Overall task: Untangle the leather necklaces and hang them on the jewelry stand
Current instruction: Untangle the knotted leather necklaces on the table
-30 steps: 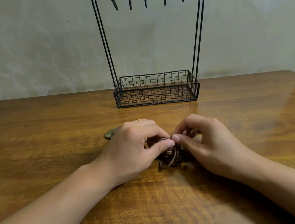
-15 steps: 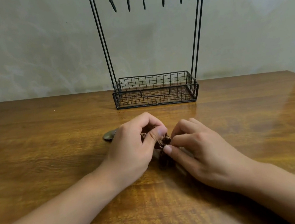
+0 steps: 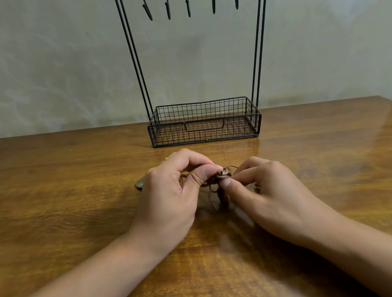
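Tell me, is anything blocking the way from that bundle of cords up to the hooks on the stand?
Nothing visible does. The left hand and right hand pinch the tangled leather necklaces just above the wooden table. The bare tabletop runs to the jewelry stand, and all five hooks hang free. The tangle itself is not yet undone.

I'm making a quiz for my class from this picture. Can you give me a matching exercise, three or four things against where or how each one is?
Things:
1. hooks
2. wire basket
3. leather necklaces
4. left hand

States:
A. tangled, between both hands
B. pinching the cords
C. bare, nothing hung
D. at the stand's base

Pairs: 1-C, 2-D, 3-A, 4-B
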